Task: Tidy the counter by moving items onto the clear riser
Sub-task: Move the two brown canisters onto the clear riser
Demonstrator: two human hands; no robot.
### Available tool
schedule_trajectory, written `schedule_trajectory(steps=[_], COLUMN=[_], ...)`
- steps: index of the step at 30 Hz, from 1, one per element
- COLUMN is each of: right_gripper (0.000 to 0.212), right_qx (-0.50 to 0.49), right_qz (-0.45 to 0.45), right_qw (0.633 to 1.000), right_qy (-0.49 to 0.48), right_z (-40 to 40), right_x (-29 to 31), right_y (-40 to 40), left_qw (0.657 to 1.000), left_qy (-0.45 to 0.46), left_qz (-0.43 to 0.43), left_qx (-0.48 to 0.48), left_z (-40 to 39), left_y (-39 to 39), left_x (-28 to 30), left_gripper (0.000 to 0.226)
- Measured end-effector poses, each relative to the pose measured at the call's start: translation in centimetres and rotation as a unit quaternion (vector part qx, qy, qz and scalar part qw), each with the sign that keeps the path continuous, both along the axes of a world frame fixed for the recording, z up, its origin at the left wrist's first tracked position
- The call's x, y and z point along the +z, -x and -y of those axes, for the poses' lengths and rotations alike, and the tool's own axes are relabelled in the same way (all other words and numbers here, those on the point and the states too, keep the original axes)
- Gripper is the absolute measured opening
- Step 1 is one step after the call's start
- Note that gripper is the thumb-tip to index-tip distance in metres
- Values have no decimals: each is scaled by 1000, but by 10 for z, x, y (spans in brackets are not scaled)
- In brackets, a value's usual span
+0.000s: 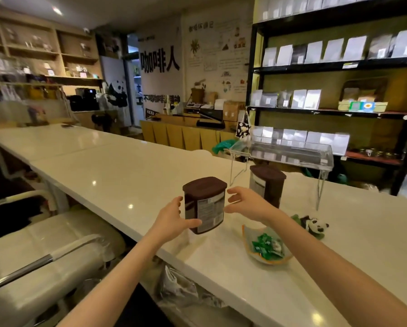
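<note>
A dark brown lidded canister with a white label stands slightly tilted near the counter's front edge. My left hand grips its left side, thumb across the front. To the right of the canister is my right hand, fingers spread and holding nothing, its thumb at the canister's edge. A second brown canister stands behind that hand, under the front of the clear riser. The riser is a transparent shelf on thin legs at the counter's far edge, with nothing on top.
A glass dish of green wrapped candies and a small panda toy sit on the white counter to the right of my hands. Black shelves of packets stand behind the riser. White chairs are on the left, below the counter.
</note>
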State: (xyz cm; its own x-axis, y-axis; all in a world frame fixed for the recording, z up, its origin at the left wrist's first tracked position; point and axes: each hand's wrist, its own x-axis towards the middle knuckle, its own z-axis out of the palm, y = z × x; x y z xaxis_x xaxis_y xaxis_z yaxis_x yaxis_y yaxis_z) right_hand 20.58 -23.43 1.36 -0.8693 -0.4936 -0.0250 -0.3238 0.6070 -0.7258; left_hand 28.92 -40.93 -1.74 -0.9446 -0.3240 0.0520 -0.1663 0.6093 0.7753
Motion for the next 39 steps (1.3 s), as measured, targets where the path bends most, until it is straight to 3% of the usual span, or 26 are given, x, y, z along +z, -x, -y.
schedule_trajectory(steps=[6,14,23,27,32,39], right_gripper=[48,36,38,42,13,17], right_qx=[35,61,44,-6,-56,-146], right_qz=[30,11,-15,-33,-62,-71], right_qw=[999,998,994,987,978,952], right_qy=[15,22,97,155,194,260], right_z=[9,12,-9,-17,-29,-32], right_x=[-7,4,56,80,105,129], right_y=[22,36,63,83,116,171], left_qw=[994,996,991,985,977,964], left_qy=[-88,-67,-21,-25,-25,22], left_qz=[-6,-40,-123,-162,-198,-241], left_qx=[-65,-52,-44,-53,-77,-112], left_z=[17,21,-4,-13,-22,-36], left_y=[24,32,58,86,135,220], left_x=[-2,3,61,86,111,138], left_gripper=[72,72,67,64,61,58])
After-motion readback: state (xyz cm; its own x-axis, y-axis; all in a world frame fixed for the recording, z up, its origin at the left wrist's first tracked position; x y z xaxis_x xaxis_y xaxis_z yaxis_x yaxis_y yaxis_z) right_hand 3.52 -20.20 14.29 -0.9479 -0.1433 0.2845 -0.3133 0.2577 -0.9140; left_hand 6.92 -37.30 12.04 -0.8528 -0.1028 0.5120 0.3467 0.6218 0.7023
